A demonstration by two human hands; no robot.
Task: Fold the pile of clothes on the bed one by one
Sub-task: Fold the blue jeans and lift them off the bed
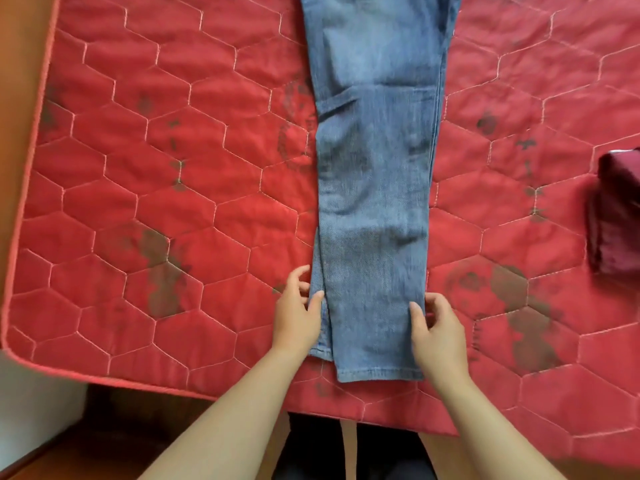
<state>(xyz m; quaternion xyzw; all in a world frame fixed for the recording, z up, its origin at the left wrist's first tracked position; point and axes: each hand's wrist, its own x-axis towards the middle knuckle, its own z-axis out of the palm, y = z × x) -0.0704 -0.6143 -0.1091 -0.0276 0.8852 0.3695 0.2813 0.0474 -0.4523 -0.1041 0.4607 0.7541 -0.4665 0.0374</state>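
Blue jeans (pixel 375 188) lie flat and lengthwise on the red quilted mattress (pixel 156 174), legs stacked one on the other, the hems at the near end and the upper part running out of view at the far edge.

Left hand (pixel 299 313) sits at the left edge of the legs, a little up from the hems. Thumb rests on top of the denim, fingers curl at the outer edge; whether they reach under the cloth cannot be told. Loose pinch on the edge, not a fist.

Right hand (pixel 438 329) mirrors it on the right edge, level with the left. Thumb lies on the top face, fingers bent along the side seam, pinching the edge lightly.

Between the two hands the denim lies smooth. Just below the left grip, the under leg peeks out beside the upper one, its hem stopping slightly short.

Well off to the right of the right hand, a dark maroon folded cloth (pixel 614 216) rests on the mattress, partly cut by the frame.

Mattress surface carries dark stains on both sides of the grips.
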